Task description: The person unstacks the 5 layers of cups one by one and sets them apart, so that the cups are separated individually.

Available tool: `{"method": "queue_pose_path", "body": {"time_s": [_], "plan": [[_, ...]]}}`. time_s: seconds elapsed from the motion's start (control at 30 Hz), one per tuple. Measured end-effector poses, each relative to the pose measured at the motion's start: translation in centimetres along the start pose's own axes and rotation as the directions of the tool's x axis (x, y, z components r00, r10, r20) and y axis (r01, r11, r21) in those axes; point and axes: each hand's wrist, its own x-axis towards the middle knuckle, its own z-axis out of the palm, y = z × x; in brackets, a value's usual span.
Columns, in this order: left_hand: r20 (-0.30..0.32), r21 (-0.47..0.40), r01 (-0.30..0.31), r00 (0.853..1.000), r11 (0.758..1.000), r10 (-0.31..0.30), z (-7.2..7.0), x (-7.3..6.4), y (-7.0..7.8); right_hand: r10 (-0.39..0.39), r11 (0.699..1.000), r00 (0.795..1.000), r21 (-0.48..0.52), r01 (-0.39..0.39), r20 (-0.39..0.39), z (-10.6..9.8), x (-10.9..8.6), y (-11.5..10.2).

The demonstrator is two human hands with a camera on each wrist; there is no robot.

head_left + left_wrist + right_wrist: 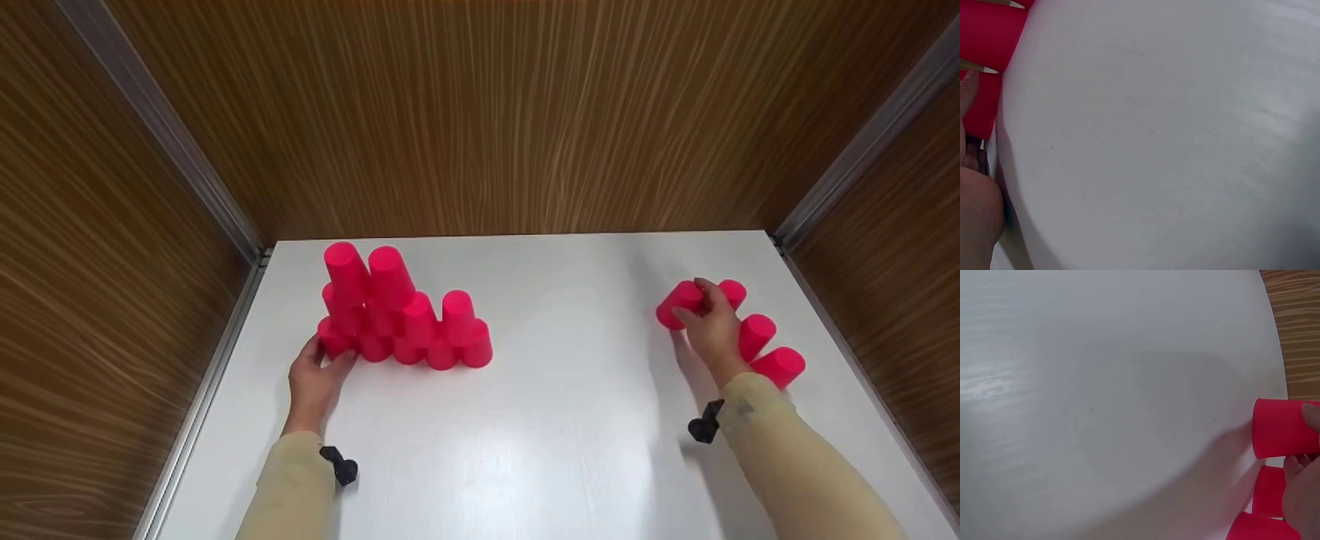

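Note:
Pink cups stand upside down in a stepped stack (409,352) on the left of the white table. Two cups top its left side, above two longer rows. My left hand (313,379) is around the leftmost bottom cup (983,107), thumb on the near side and fingers behind, partly hidden. Over on the right, my right hand (712,330) grips another pink cup (679,307) between thumb and fingers. That cup (1280,428) looks larger than those beside it in the right wrist view; whether it touches the table I cannot tell.
Right of my right hand are three more upside-down cups: a far one (733,291), a middle one (757,334) and a near one (781,365). Wood-grain panels (510,120) wall the white table (555,420) at the back and both sides.

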Motion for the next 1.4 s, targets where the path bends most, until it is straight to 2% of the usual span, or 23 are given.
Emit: {"method": "queue_pose_path", "body": {"time_s": [0.13, 0.27, 0.43, 0.5, 0.6, 0.77, 0.83, 0.9, 1.07, 1.17, 1.27, 1.33, 1.4], "plan": [[0.0, 0.0, 0.008, 1.0, 1.0, -0.008, 0.0, 0.0, -0.1, -0.015, 1.0, 1.0, -0.016, 0.015, 0.021, -0.2, -0.1, 0.0], [-0.008, -0.001, -0.013, 1.0, 1.0, 0.013, 0.0, 0.2, -0.1, -0.068, 0.997, 0.998, -0.044, 0.069, 0.019, -0.7, -0.7, -0.5], [-0.01, 0.004, -0.013, 1.0, 1.0, 0.013, -0.1, 0.4, -0.1, -0.138, 0.99, 0.99, -0.035, 0.136, -0.041, -1.3, -1.7, -2.6], [-0.006, 0.005, -0.008, 1.0, 1.0, 0.008, -0.1, 0.4, -0.1, -0.194, 0.981, 0.978, -0.023, 0.193, -0.079, -1.3, -2.1, -3.8], [-0.004, 0.001, 0.002, 1.0, 1.0, -0.002, -0.4, 0.4, 0.0, -0.294, 0.955, 0.948, -0.005, 0.296, -0.122, -0.8, -2.9, -6.3], [0.001, -0.002, 0.01, 1.0, 1.0, -0.01, -0.7, 0.3, 0.1, -0.422, 0.901, 0.9, 0.055, 0.429, -0.11, 1.0, -4.9, -11.5], [0.002, -0.004, 0.015, 1.0, 1.0, -0.015, -0.8, 0.3, 0.1, -0.477, 0.871, 0.875, 0.087, 0.483, -0.081, 2.0, -5.8, -13.7], [0.003, -0.008, 0.019, 1.0, 1.0, -0.019, -0.9, 0.2, 0.0, -0.542, 0.832, 0.839, 0.111, 0.543, -0.047, 3.2, -6.8, -15.8], [0.003, -0.016, 0.018, 1.0, 1.0, -0.018, -1.0, 0.1, 0.1, -0.7, 0.711, 0.713, 0.149, 0.687, 0.052, 6.8, -8.6, -20.4], [-0.002, -0.013, 0.009, 1.0, 1.0, -0.009, -1.1, 0.2, 0.2, -0.754, 0.657, 0.649, 0.169, 0.735, 0.105, 9.1, -9.7, -22.8], [-0.014, -0.004, -0.008, 1.0, 1.0, 0.007, -1.0, 0.4, 0.2, -0.782, 0.623, 0.605, 0.177, 0.762, 0.149, 11.6, -10.7, -24.8], [-0.016, 0.001, -0.009, 1.0, 1.0, 0.009, -1.0, 0.4, 0.2, -0.793, 0.608, 0.584, 0.181, 0.773, 0.17, 13.2, -11.3, -26.0], [-0.014, 0.007, 0.005, 1.0, 1.0, -0.004, -1.0, 0.4, 0.1, -0.794, 0.606, 0.577, 0.18, 0.774, 0.193, 14.9, -11.8, -27.1]]}}
